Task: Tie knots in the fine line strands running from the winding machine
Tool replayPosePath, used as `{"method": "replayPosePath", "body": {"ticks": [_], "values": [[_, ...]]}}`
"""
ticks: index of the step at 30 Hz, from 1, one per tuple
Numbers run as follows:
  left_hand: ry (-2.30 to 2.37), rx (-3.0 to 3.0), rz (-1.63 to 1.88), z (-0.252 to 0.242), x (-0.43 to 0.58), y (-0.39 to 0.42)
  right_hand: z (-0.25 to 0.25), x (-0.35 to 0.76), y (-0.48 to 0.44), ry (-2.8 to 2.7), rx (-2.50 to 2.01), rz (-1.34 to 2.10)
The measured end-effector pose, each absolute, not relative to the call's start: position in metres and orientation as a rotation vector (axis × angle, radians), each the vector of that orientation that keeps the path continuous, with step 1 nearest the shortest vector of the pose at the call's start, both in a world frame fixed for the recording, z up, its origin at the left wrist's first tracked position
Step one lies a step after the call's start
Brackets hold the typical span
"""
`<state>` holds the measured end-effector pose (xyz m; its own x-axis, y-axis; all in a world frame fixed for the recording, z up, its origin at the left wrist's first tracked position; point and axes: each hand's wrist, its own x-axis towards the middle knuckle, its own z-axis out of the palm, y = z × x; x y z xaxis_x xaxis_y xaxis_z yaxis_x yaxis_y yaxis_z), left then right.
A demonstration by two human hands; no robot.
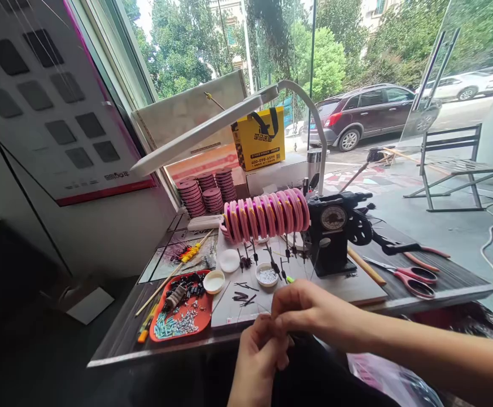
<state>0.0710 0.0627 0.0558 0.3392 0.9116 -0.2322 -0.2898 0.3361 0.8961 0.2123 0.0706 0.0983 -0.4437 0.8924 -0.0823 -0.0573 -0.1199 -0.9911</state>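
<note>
I see an orange tray (182, 322) of small beads on the desk (449, 280); my left hand (258, 356) and right hand (309, 311) meet fingertip to fingertip, pinching something too small to tell.

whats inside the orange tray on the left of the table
The orange tray holds a heap of small pale metal pieces at its near end, dark small parts at the far end and a wound spool between them. Whatever lies beneath those heaps is covered.
</note>
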Motion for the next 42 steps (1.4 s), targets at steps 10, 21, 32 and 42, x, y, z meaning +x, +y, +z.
{"method": "replayPosePath", "body": {"ticks": [10,21,32,42], "values": [[0.981,1.232,1.211,0.043,0.074,0.06,0.098,0.212,0.074,-1.305,-1.013,1.619],[1.105,2.452,1.756,0.025,0.075,0.056,0.109,0.211,0.072,-1.244,-1.095,1.545],[0.724,2.72,1.655,0.043,0.063,0.063,0.103,0.211,0.075,-1.363,-1.114,1.499],[0.916,1.057,0.681,0.075,0.063,0.068,0.087,0.228,0.035,-2.545,-0.721,-0.036]]}}
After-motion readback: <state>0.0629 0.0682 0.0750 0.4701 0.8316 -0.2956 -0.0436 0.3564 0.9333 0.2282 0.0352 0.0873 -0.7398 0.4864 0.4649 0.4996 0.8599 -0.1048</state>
